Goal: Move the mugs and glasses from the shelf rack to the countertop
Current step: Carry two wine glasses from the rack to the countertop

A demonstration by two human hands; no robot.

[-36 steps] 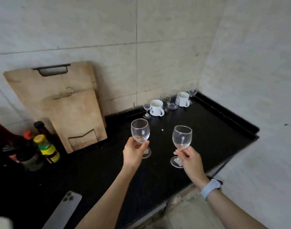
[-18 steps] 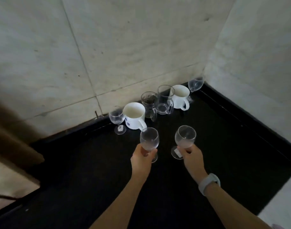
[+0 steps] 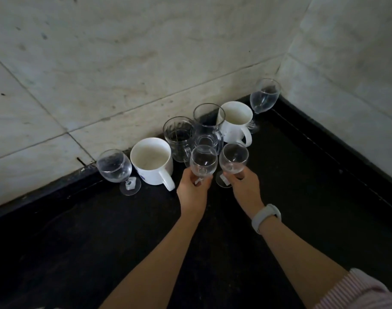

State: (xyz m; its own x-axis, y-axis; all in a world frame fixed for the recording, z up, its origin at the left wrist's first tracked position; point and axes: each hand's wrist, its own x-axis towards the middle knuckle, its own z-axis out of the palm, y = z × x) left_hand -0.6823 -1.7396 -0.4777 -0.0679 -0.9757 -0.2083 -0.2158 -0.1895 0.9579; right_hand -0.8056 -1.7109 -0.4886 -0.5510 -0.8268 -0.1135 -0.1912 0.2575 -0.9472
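Observation:
My left hand point(image 3: 193, 191) grips the stem of a clear wine glass point(image 3: 203, 160). My right hand point(image 3: 244, 185) grips a second wine glass point(image 3: 233, 158) just to its right; that glass's foot sits low by the black countertop point(image 3: 301, 197). Both glasses are held right in front of a row along the back wall: a wine glass point(image 3: 114, 167), a white mug point(image 3: 152, 160), a glass mug point(image 3: 179, 137), a taller glass mug point(image 3: 208, 124), another white mug point(image 3: 235, 121) and a corner wine glass point(image 3: 264, 97). The shelf rack is out of view.
Pale tiled walls point(image 3: 123, 74) meet in a corner at the right behind the row. The countertop has a raised black lip along both walls. A white watch point(image 3: 266, 216) is on my right wrist.
Both hands have carried their wine glasses forward and toward the back corner, closing up to the row of mugs and glasses. The cutting boards and bottles at the left have left the view.

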